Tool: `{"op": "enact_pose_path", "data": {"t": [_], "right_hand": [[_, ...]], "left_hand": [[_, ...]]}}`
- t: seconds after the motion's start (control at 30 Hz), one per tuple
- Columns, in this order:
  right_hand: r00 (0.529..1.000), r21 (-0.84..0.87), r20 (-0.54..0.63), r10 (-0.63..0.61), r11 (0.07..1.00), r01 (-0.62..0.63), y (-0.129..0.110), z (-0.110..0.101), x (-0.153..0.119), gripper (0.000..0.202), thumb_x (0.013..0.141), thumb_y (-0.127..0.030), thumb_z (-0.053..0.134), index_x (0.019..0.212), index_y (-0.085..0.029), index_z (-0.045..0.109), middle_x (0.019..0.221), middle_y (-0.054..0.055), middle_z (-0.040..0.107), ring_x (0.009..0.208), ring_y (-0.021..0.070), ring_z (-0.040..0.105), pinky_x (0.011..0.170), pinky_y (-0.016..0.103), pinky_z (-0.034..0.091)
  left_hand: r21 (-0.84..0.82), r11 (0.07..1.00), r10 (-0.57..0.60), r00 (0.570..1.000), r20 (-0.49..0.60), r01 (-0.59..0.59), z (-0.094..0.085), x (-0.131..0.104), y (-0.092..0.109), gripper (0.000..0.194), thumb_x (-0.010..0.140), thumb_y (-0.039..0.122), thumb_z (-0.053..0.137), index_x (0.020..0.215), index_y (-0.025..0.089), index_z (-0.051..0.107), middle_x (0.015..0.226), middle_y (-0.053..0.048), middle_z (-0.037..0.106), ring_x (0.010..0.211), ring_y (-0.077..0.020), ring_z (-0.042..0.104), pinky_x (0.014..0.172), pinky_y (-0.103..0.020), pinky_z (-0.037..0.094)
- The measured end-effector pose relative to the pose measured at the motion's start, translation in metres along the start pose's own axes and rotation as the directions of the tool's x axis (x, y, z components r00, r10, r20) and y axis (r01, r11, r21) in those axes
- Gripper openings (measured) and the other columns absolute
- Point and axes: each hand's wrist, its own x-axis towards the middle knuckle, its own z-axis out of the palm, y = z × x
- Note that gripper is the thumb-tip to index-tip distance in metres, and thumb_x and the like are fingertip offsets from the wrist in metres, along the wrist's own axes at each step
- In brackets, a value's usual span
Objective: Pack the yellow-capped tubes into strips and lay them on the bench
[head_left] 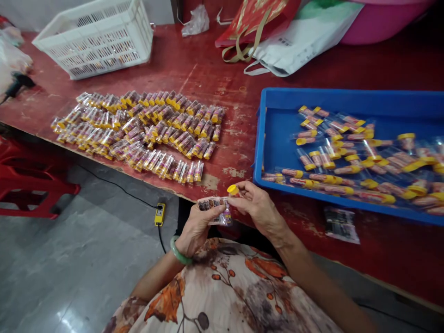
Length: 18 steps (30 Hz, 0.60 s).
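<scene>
We hold printed clear wrappers (211,203) clamped in our left hand (196,229), while our right hand (256,208) pinches a yellow cap (232,189) just above them; both hands are off the near left corner of the blue tray (277,143). Inside the tray we see loose yellow-capped tubes (326,157); left of it, wrapped tubes (166,166) in rows; in front, a dark packet (342,225); far left, a white crate (100,46).

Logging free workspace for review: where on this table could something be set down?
Bare red tabletop shows between the rows of yellow-ended tubes and the blue tray, and farther back between the white crate and the red bag. Crowded: those rows and the tray's right side.
</scene>
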Motion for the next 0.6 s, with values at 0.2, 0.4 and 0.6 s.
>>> {"op": "enact_pose_path", "data": {"t": [0.2, 0.4, 0.6], "right_hand": [[0.975, -0.100, 0.080, -0.205, 0.972, 0.213, 0.006, -0.025, -0.034, 0.020, 0.083, -0.032, 0.063, 0.101, -0.023, 0.064, 0.093, 0.002, 0.059, 0.084, 0.0157, 0.056, 0.076, 0.028, 0.045], [0.910, -0.392, 0.098, -0.402, 0.825, 0.406, 0.016, -0.022, -0.062, 0.025, 0.081, -0.021, 0.065, 0.106, -0.028, 0.066, 0.100, 0.002, 0.063, 0.094, 0.0179, 0.059, 0.083, 0.030, 0.046], [0.926, -0.192, -0.117, -0.358, 0.923, 0.333, 0.019, -0.013, -0.073, 0.035, 0.086, -0.024, 0.062, 0.121, -0.030, 0.056, 0.107, 0.002, 0.059, 0.076, 0.0128, 0.062, 0.064, 0.026, 0.052]], "left_hand": [[-0.106, 0.993, 0.041, 0.999, -0.025, -0.043, 0.001, 0.001, -0.001, 0.031, 0.060, 0.022, 0.085, 0.087, 0.011, 0.073, 0.081, -0.005, 0.074, 0.068, -0.0144, 0.067, 0.069, -0.026, 0.055], [-0.231, 0.973, -0.012, 1.000, -0.025, 0.006, 0.007, -0.003, -0.004, 0.034, 0.061, 0.024, 0.085, 0.090, 0.013, 0.071, 0.082, -0.004, 0.073, 0.067, -0.0138, 0.067, 0.065, -0.025, 0.056], [-0.267, 0.962, -0.080, 0.994, -0.078, 0.056, 0.009, -0.004, -0.004, 0.031, 0.060, 0.022, 0.086, 0.085, 0.014, 0.070, 0.079, -0.002, 0.073, 0.063, -0.0124, 0.066, 0.055, -0.021, 0.055]]}}
